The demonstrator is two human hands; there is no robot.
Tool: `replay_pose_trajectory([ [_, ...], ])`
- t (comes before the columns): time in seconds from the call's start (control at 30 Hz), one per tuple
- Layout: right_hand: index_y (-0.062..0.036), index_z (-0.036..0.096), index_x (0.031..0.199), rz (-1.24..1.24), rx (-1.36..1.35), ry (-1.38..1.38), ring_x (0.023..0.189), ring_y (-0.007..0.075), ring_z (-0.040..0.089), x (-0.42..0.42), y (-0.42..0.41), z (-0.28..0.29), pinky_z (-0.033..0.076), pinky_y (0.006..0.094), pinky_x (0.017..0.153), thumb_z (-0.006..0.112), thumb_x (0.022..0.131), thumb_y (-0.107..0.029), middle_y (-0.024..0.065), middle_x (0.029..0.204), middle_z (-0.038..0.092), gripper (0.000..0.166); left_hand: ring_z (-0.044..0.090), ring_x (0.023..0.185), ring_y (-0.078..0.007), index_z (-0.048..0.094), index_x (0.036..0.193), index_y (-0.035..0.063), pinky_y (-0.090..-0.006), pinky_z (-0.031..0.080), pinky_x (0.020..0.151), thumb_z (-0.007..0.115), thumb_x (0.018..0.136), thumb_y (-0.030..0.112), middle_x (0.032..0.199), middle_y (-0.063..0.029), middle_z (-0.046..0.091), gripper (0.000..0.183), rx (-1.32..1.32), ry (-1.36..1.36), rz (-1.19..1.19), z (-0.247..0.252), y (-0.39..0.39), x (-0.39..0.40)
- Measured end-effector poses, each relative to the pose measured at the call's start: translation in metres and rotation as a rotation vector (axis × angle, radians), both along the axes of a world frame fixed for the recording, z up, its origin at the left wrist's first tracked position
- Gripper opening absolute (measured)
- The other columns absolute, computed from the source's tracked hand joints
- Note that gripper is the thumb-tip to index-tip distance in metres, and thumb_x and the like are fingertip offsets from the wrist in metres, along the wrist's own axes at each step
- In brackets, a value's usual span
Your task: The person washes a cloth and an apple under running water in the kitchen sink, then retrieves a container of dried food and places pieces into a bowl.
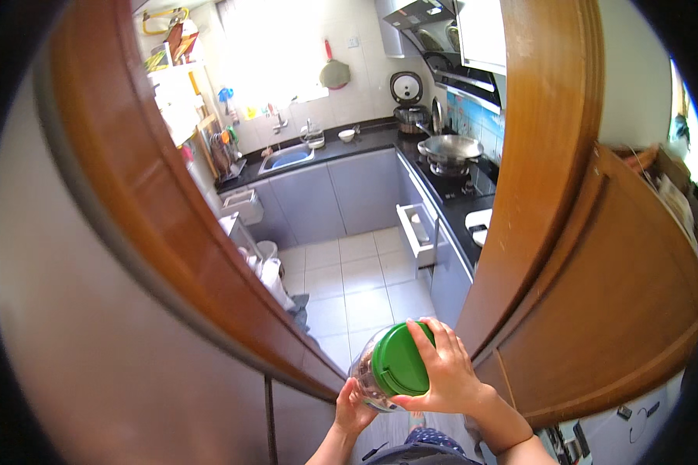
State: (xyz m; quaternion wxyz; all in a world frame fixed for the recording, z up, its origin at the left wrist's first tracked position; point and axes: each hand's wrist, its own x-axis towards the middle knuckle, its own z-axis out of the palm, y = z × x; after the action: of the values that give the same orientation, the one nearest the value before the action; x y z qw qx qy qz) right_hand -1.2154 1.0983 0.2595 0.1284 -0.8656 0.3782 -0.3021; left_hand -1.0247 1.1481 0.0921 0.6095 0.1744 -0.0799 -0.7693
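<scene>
A clear plastic jar (pixel 365 367) with brownish contents is held in front of me at the kitchen doorway. It is tilted, and its green lid (pixel 400 361) faces up toward me. My right hand (pixel 447 372) grips the lid, fingers spread over its right edge. Supporting the jar's lower left side is my left hand (pixel 353 408); part of its grip is hidden behind the jar. What exactly the jar contains is too small to tell.
Wooden door frames (pixel 535 145) rise on both sides. Inside, a drawer (pixel 417 235) stands pulled out on the right. A pan (pixel 451 148) sits on the stove, near a rice cooker (pixel 410 116) with raised lid. Bags (pixel 273 279) lie along the left; a sink (pixel 288 158) is at the back.
</scene>
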Motion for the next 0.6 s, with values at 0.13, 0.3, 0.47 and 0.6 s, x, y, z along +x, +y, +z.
replay_pose_trajectory([
  [0.13,-0.0049,0.029,0.131,-0.039,-0.029,0.004,0.110,0.0419,0.037,0.008,-0.093,0.006,0.031,0.0494,0.091,0.071,0.055,-0.049,0.0265,0.120,0.034,0.097,0.040,0.118,-0.0276,0.044,0.125,0.0105,-0.0450,0.029,0.100,0.049,0.083,0.040,0.127,-0.0102,0.046,0.052,-0.022,0.047,-0.013,0.001,-0.101,0.005],
  [0.3,-0.0067,0.032,0.130,-0.021,-0.069,0.000,0.110,0.0415,0.037,0.044,-0.203,0.002,0.031,0.0482,0.091,0.071,0.054,-0.049,0.0257,0.119,0.035,0.095,0.040,0.119,-0.0282,0.040,0.127,0.0102,-0.0465,0.031,0.099,0.053,0.080,0.047,0.129,-0.0107,0.042,0.062,0.009,0.027,0.048,-0.009,-0.223,0.032],
  [0.47,-0.0079,0.035,0.127,-0.003,-0.176,-0.004,0.111,0.0389,0.037,0.107,-0.316,0.000,0.033,0.0491,0.089,0.075,0.051,-0.043,0.0229,0.119,0.036,0.093,0.040,0.119,-0.0274,0.035,0.130,0.0100,-0.0443,0.036,0.097,0.049,0.083,0.044,0.131,-0.0112,0.039,0.059,-0.134,0.105,0.048,-0.020,-0.362,0.081],
  [0.6,-0.0083,0.037,0.126,0.137,-0.167,0.007,0.110,0.0384,0.038,0.155,-0.414,0.011,0.033,0.0484,0.090,0.074,0.053,-0.044,0.0222,0.119,0.036,0.089,0.039,0.120,-0.0258,0.036,0.129,0.0109,-0.0421,0.035,0.099,0.042,0.089,0.037,0.132,-0.0101,0.038,0.049,-0.160,0.114,0.004,0.004,-0.461,0.128],
])
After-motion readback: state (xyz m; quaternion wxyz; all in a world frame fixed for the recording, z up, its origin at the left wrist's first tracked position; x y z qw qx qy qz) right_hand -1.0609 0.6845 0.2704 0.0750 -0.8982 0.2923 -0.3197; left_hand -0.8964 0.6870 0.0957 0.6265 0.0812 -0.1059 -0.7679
